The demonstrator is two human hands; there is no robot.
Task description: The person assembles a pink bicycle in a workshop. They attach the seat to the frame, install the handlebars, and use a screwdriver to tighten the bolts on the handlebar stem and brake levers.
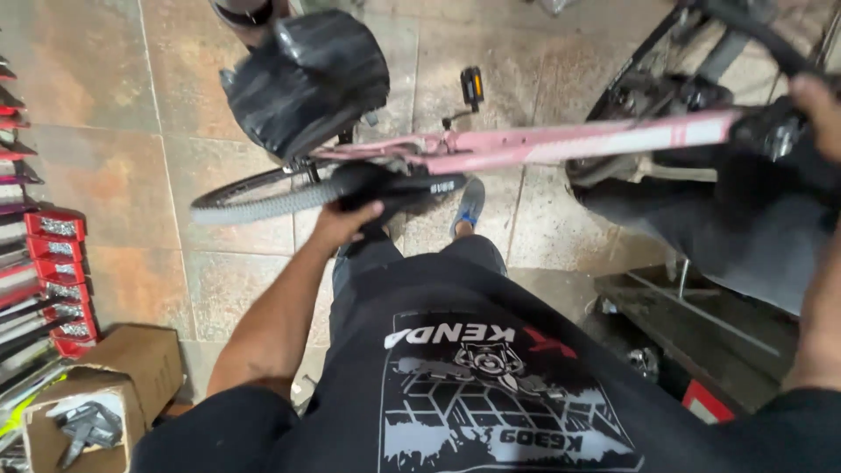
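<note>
A pink bicycle frame (561,142) runs across the upper middle of the frame, lifted above the tiled floor (114,175). The left hand (343,222) is clenched around the black saddle (394,186) at centre; the right hand (819,103), at the upper right edge, grips the handlebar stem (771,131). A plastic-wrapped black bundle (307,79) sits upper left above the rear tyre (263,200). Cardboard boxes (96,394) and racked red packets (57,263) crowd the lower left.

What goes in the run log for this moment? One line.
left hand: grips black saddle | right hand: holds front of pink bike frame | bike lifted over tiled floor
</note>
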